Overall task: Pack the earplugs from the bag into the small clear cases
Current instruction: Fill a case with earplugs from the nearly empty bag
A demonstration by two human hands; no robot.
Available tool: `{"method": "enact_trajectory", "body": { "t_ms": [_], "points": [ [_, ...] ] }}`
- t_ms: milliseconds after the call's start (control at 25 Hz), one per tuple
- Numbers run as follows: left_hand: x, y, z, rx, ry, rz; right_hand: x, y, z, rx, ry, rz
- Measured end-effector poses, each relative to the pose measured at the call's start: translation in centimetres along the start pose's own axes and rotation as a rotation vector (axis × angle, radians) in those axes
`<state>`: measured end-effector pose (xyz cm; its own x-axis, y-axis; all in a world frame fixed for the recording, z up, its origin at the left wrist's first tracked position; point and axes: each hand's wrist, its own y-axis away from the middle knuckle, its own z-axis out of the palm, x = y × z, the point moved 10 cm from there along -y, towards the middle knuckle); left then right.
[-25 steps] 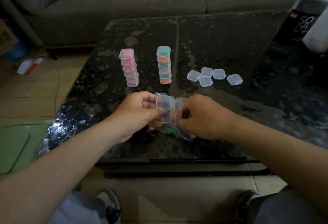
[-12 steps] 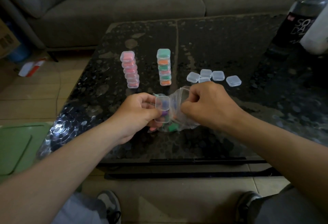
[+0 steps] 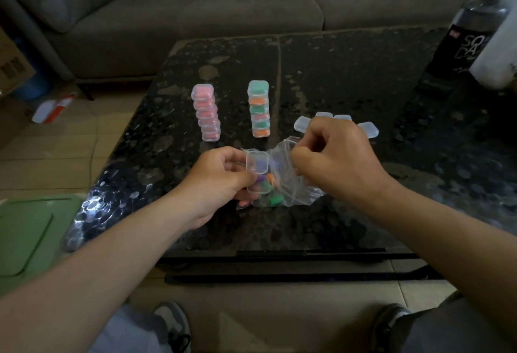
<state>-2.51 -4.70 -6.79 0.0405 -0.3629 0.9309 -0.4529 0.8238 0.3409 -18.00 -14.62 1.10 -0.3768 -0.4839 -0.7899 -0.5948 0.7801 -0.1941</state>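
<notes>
A person's left hand curls its fingers round a small clear case and holds it hinged open above the near part of a black speckled desk. The lid stands up, and a purple earplug shows in the lower half. Just to the right, the right hand is bunched nearly into a fist. Its thumb and forefinger pinch the open mouth of a clear plastic bag, which sags onto the desk between the two hands and touches the case. Green and orange earplugs lie loose in the bottom of the bag.

Farther back on the desk stand two upright stacks of closed, filled cases. The pink stack is on the left and leans slightly, and the green-and-orange stack is just right of it. Empty cases lie flat in a loose group behind the right hand, partly hidden by its knuckles, with one at the right end.

A dark bottle stands at the desk's far right corner, with a white object beside it. A grey sofa runs along the back. On the tiled floor to the left are a cardboard box and a green lid. The person's shoes show at the bottom edge.
</notes>
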Motion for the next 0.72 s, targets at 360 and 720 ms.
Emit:
{"method": "enact_trajectory", "body": {
  "t_ms": [360,720],
  "points": [
    [1.3,0.5,0.5,-0.011,0.167,0.059,-1.9,0.7,1.9,-0.082,0.042,-0.229],
    [1.6,1.2,1.3,-0.082,0.345,-0.005,-1.9,0.8,3.0,-0.161,0.163,-0.244]
  ]
}}
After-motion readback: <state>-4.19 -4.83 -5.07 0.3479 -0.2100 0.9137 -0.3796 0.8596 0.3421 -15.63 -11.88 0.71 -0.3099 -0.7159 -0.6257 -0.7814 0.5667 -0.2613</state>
